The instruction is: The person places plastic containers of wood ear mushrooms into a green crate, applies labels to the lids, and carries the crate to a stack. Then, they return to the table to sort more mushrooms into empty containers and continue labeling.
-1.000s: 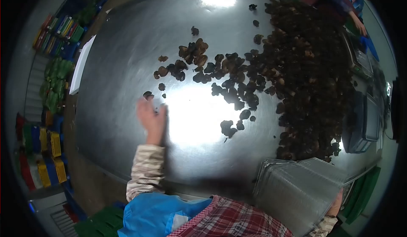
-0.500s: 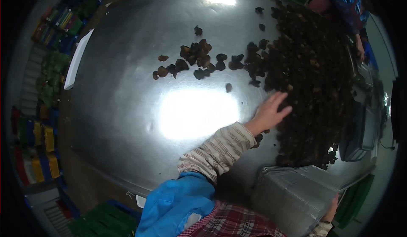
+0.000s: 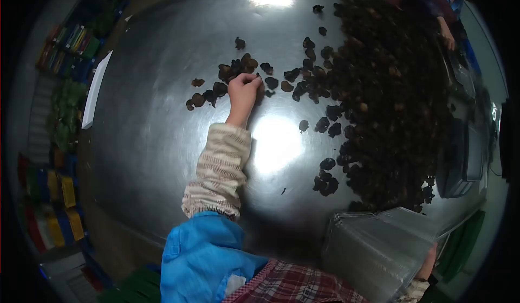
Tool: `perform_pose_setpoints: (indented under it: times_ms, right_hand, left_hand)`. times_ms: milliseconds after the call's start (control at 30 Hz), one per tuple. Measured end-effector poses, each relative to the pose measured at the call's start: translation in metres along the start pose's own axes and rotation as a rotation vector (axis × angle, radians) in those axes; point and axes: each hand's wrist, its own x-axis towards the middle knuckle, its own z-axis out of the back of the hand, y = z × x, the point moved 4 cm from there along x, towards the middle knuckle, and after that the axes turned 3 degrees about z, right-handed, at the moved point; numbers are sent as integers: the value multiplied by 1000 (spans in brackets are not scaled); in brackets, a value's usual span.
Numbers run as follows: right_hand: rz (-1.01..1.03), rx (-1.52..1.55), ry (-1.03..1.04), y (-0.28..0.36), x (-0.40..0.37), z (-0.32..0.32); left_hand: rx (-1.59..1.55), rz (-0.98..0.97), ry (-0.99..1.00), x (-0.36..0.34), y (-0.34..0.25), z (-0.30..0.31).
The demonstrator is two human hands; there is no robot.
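My left hand (image 3: 244,92) reaches over the metal table (image 3: 146,156), its fingers closed at the edge of a small cluster of dark brown, mushroom-like pieces (image 3: 223,73). What its fingertips hold is too small to make out. My right hand (image 3: 428,262) is at the lower right, mostly hidden behind a stack of clear plastic trays (image 3: 374,249) that it holds against my front. A large heap of the same dark pieces (image 3: 395,91) covers the table's right side, with loose pieces (image 3: 325,184) along its left edge.
Another person's hand (image 3: 447,34) is at the heap's far right corner. A dark grey bin (image 3: 460,159) stands to the right. A white panel (image 3: 97,89) lines the table's left edge. Coloured crates (image 3: 67,192) stand on the floor at the left.
My left hand has moved left from the heap's edge to the small cluster, and its spread fingers have closed. The co-worker's hand has shifted slightly. The tray stack remains in my right hand.
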Motion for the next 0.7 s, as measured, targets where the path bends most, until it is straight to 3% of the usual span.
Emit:
perform_pose_setpoints:
  times_ms: [67, 100, 167, 300, 633, 700]
  right_hand:
    - [-22, 11, 47, -2, 2, -2]
    - [-29, 9, 73, -2, 2, -2]
    - [-33, 7, 105, -1, 3, -1]
    - [-31, 7, 154, 1, 2, -4]
    - [40, -29, 180, 2, -3, -3]
    - [3, -23, 197, -2, 2, 4]
  left_hand:
    - [-822, 240, 202, -10, 11, -1]
    - [-818, 245, 198, -18, 12, 3]
    - [-1296, 237, 461, -34, -1, 3]
    - [-1472, 237, 506, -45, -3, 9]
    - [-1408, 200, 508, -56, -5, 23]
    - [-1461, 171, 584, -61, -11, 23]
